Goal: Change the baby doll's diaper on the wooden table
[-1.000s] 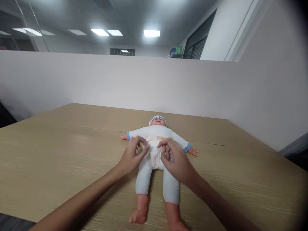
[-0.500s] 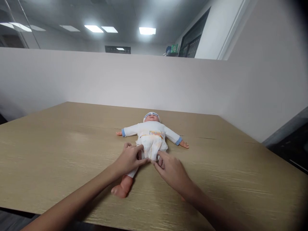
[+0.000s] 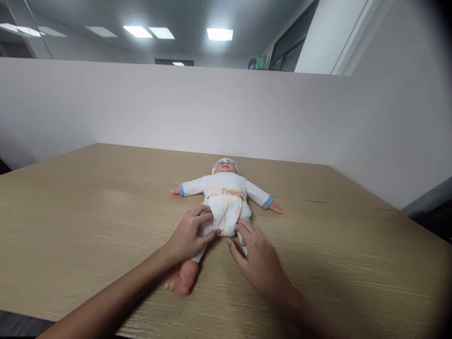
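A baby doll (image 3: pixel 226 181) lies on its back on the table, arms spread, in a white outfit with blue cuffs and a lettered white headband. A white diaper (image 3: pixel 228 214) with a printed waist strip covers its hips. My left hand (image 3: pixel 192 233) is at the diaper's left leg edge, its fingers curled and its thumb at the crotch, gripping the edge. On the other side, my right hand (image 3: pixel 256 256) rests its fingertips on the diaper's right edge, the thumb spread away. One bare doll foot (image 3: pixel 181 280) shows below my left hand; the other is hidden behind my right hand and forearm.
The wooden table (image 3: pixel 106 202) has thin seams across its top. A white partition wall (image 3: pixel 176 108) rises behind it, with a glass pane above. At the right stands another pale wall (image 3: pixel 399 117), with a dark object partly in view beside the table.
My right thumb has moved away from the diaper's crotch, and the right fingers have spread. My left hand stays at its edge. The view has tipped slightly downward.
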`<state>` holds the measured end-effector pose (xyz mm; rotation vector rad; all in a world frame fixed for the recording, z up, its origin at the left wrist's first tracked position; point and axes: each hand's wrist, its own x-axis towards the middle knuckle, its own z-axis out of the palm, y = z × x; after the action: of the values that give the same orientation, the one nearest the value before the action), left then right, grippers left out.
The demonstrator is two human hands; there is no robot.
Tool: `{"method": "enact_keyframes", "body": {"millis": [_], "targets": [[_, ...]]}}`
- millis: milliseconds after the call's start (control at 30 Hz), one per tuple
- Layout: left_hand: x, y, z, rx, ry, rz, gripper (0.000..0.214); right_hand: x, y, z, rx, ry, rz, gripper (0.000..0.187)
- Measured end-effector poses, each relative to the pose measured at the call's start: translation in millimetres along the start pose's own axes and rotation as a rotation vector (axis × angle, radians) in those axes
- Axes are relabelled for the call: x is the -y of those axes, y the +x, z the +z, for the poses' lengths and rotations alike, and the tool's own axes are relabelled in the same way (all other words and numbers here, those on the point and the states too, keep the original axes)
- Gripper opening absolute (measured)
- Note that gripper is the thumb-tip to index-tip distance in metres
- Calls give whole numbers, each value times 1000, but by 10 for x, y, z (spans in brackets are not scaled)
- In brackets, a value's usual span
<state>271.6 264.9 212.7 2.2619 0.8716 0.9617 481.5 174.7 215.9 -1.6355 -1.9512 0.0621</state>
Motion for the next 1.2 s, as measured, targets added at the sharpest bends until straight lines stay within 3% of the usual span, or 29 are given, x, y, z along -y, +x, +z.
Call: {"method": "enact_keyframes", "body": {"millis": [167,300,467,633,733,933,1100,1200], "targets": [[-13,14,-11,48,10,4,24,9,28,27,-16,-15,22,6],[25,28,-8,34,-17,-55,27,-30,70,39,-46,99,137,9],[168,29,69,-43,-337,-186,35,-134,118,-2,-123,331,237,26],[261,33,164,-124,-593,-326,55,-210,140,-75,-121,347,276,28],[210,24,152,-133,-613,-382,59,-215,148,-133,-87,344,293,24],[83,9,13,13,-490,-353,42,-160,155,-184,-17,200,239,22],[69,20,-47,96,-538,-388,45,-146,164,-98,-19,121,143,24],[74,28,-39,120,-641,-440,52,-181,182,-77,-22,196,180,26]]}}
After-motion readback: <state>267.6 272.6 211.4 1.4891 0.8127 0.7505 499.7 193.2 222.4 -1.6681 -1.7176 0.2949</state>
